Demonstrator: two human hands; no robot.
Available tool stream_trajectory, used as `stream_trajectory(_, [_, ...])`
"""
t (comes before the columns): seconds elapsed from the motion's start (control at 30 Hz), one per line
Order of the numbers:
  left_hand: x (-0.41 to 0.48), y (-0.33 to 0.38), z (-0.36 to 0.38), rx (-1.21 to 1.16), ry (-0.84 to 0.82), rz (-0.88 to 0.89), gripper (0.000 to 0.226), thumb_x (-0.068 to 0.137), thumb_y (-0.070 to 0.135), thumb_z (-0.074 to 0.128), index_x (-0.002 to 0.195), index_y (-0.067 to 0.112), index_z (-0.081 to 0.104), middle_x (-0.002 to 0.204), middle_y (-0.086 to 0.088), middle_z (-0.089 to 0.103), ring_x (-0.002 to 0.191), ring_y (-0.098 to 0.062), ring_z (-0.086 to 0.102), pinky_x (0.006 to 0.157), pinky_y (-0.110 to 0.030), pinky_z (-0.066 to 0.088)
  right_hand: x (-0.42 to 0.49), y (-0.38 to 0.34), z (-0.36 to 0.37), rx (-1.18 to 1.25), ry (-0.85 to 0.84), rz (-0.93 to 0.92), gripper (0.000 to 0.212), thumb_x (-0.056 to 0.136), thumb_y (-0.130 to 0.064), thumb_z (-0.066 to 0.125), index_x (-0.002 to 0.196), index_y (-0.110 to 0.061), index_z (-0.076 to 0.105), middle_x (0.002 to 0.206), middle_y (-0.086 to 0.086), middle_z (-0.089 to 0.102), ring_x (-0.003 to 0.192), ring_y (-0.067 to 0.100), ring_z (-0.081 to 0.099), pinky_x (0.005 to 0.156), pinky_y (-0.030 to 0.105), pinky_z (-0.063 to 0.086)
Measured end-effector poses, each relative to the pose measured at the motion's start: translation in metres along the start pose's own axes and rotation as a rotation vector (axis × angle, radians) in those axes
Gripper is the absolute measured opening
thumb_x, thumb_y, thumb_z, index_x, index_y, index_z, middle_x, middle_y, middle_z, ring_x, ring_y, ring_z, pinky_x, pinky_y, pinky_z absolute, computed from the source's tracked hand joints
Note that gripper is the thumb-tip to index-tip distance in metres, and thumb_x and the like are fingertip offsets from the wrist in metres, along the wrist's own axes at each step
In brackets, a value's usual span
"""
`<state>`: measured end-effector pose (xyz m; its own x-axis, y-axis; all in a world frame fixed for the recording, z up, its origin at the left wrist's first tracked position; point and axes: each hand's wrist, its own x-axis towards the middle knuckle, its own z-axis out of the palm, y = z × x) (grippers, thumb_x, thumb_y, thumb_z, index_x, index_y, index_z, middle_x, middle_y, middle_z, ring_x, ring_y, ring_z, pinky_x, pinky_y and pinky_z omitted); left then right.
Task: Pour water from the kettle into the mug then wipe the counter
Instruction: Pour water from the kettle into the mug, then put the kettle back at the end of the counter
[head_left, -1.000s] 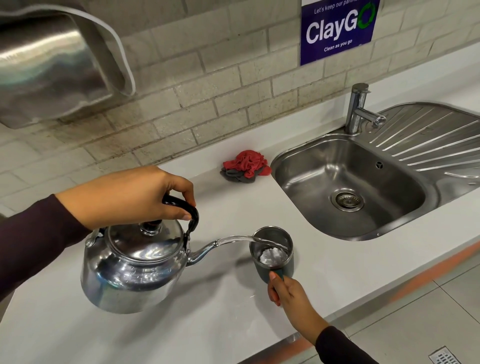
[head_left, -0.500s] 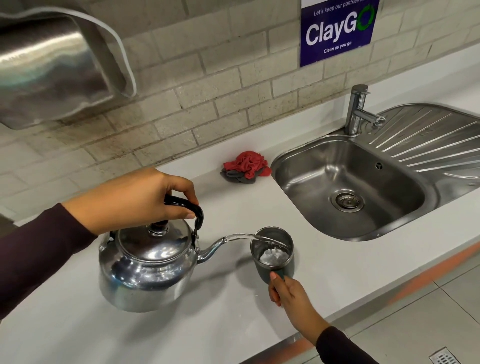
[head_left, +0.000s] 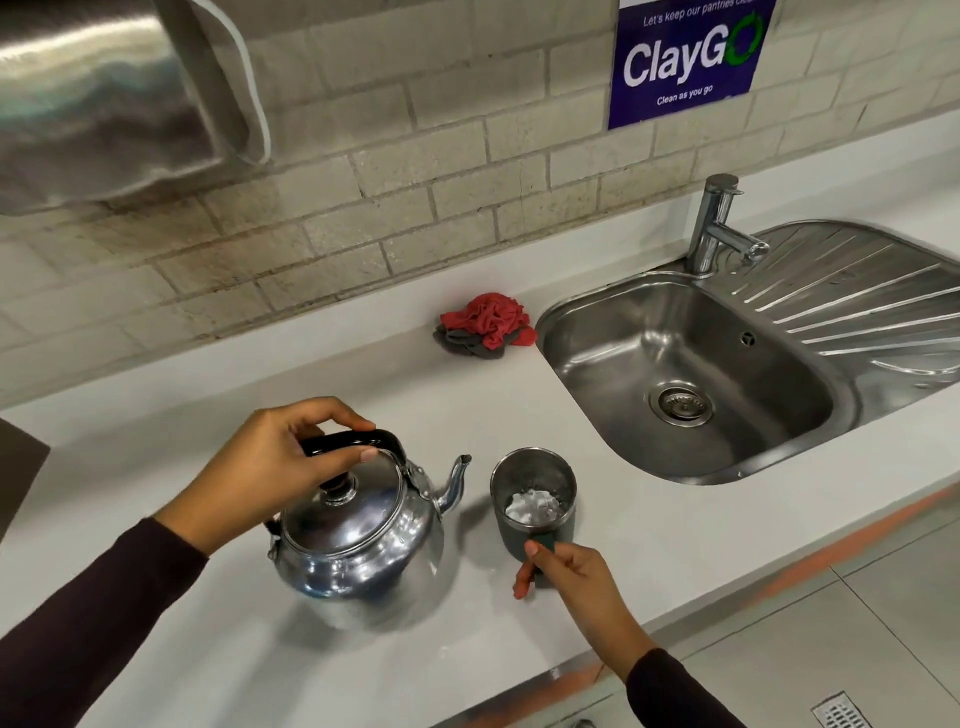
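A shiny steel kettle (head_left: 358, 540) stands upright on the white counter (head_left: 208, 415), its spout pointing right, a short gap from the mug. My left hand (head_left: 270, 467) grips its black top handle. The dark green mug (head_left: 534, 499) with a steel inside stands just right of the spout and holds water. My right hand (head_left: 566, 571) pinches the mug's handle at its near side. A crumpled red and grey cloth (head_left: 485, 325) lies at the back of the counter, left of the sink.
A steel sink (head_left: 675, 384) with a tap (head_left: 719, 228) and ribbed drainer (head_left: 872, 306) fills the right side. A metal dispenser (head_left: 104, 98) hangs on the tiled wall at upper left. The counter's front edge runs diagonally near my right arm.
The kettle has been tipped back upright and set down on the counter; its spout has left the mug's rim and the stream has stopped. My right hand stays on the mug.
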<state>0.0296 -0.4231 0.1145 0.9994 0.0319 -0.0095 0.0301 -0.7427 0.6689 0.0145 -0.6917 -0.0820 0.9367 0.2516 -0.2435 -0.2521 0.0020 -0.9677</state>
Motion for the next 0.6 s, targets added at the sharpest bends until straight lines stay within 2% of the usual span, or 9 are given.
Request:
stream_trajectory(0.07, [-0.004, -0.006, 0.002, -0.035, 0.035, -0.017, 0.038, 0.051, 0.062, 0.071, 0.085, 0.043, 0.071, 0.071, 0.000, 0.076, 0.063, -0.015, 0.071, 0.066, -0.031, 0.057, -0.002, -0.002, -0.005, -0.010, 0.048, 0.000, 0.028, 0.088, -0.018, 0.062, 0.066, -0.004, 0.074, 0.068, 0.000, 0.077, 0.066, 0.006, 0.068, 0.070, 0.017, 0.053])
stream_trajectory(0.1, [-0.006, -0.009, 0.003, -0.047, 0.050, -0.029, 0.038, 0.051, 0.062, 0.072, 0.084, 0.043, 0.071, 0.068, 0.000, 0.076, 0.061, -0.015, 0.071, 0.062, -0.029, 0.055, -0.004, -0.003, -0.009, -0.029, 0.063, -0.005, 0.026, 0.087, -0.017, 0.064, 0.064, -0.011, 0.075, 0.066, -0.006, 0.076, 0.064, 0.002, 0.068, 0.067, 0.011, 0.051])
stream_trajectory(0.17, [-0.011, -0.012, 0.004, -0.059, 0.068, -0.043, 0.037, 0.051, 0.060, 0.073, 0.084, 0.044, 0.071, 0.064, 0.002, 0.075, 0.058, -0.014, 0.070, 0.057, -0.021, 0.052, -0.010, -0.004, -0.020, -0.117, 0.109, -0.055, 0.036, 0.087, -0.017, 0.064, 0.053, -0.028, 0.072, 0.056, -0.016, 0.071, 0.057, -0.006, 0.063, 0.059, 0.003, 0.044])
stream_trajectory(0.27, [-0.018, -0.015, 0.005, -0.109, 0.103, -0.063, 0.028, 0.053, 0.049, 0.078, 0.079, 0.042, 0.072, 0.063, 0.004, 0.075, 0.054, -0.009, 0.069, 0.051, -0.009, 0.047, -0.015, -0.008, -0.040, -0.324, 0.165, -0.131, 0.036, 0.088, -0.025, 0.062, 0.055, -0.037, 0.070, 0.064, -0.017, 0.073, 0.063, -0.003, 0.065, 0.061, 0.006, 0.046])
stream_trajectory(0.33, [-0.022, -0.015, 0.006, -0.133, 0.129, -0.078, 0.023, 0.056, 0.043, 0.081, 0.077, 0.043, 0.072, 0.063, 0.008, 0.074, 0.052, -0.004, 0.068, 0.050, -0.005, 0.047, -0.017, -0.013, -0.052, -0.466, 0.170, -0.177, 0.037, 0.089, -0.028, 0.060, 0.054, -0.039, 0.066, 0.064, -0.012, 0.072, 0.060, 0.003, 0.065, 0.060, 0.014, 0.049])
stream_trajectory(0.4, [-0.026, -0.016, 0.006, -0.147, 0.156, -0.095, 0.027, 0.052, 0.046, 0.080, 0.077, 0.041, 0.072, 0.063, 0.008, 0.075, 0.052, -0.005, 0.069, 0.050, -0.006, 0.049, -0.018, -0.023, -0.057, -0.576, 0.174, -0.233, 0.041, 0.090, -0.030, 0.058, 0.051, -0.042, 0.060, 0.062, -0.006, 0.070, 0.059, 0.008, 0.064, 0.059, 0.022, 0.051])
stream_trajectory(0.5, [-0.035, -0.020, 0.005, -0.172, 0.212, -0.144, 0.032, 0.047, 0.051, 0.078, 0.077, 0.042, 0.072, 0.064, 0.006, 0.075, 0.055, -0.008, 0.071, 0.053, -0.010, 0.052, -0.016, -0.044, -0.057, -0.637, 0.134, -0.340, 0.040, 0.089, -0.029, 0.058, 0.051, -0.040, 0.057, 0.058, -0.013, 0.063, 0.058, 0.011, 0.060, 0.054, 0.019, 0.045])
stream_trajectory(0.6, [-0.047, -0.028, 0.007, -0.200, 0.287, -0.183, 0.037, 0.044, 0.056, 0.077, 0.078, 0.041, 0.072, 0.062, 0.004, 0.075, 0.057, -0.010, 0.072, 0.056, -0.021, 0.055, -0.011, -0.063, -0.046, -0.627, 0.059, -0.422, 0.032, 0.089, -0.027, 0.059, 0.058, -0.023, 0.062, 0.057, -0.009, 0.058, 0.052, 0.014, 0.051, 0.048, 0.016, 0.037])
